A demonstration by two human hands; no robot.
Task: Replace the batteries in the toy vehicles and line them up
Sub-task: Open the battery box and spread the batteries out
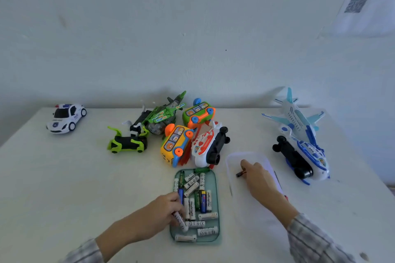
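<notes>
We judge ourselves early on: only the police car (65, 118) stands apart, most toys (188, 134) lie heaped, while our left hand (164, 209) grips a fresh battery (181, 221) in the green tray (215, 179) and our right hand (257, 174) pinches a dark battery (241, 174) over the white tray (233, 157).

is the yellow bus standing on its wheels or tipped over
Tipped over. The yellow bus lies on its side, its orange wheels facing up and sideways instead of touching the table.

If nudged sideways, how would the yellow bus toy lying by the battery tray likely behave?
The yellow bus toy lies on its side, wheels off the table, so it would probably slide, not roll. It looks like hollow plastic, likely light. It may bump the white-and-red toy beside it.
</notes>
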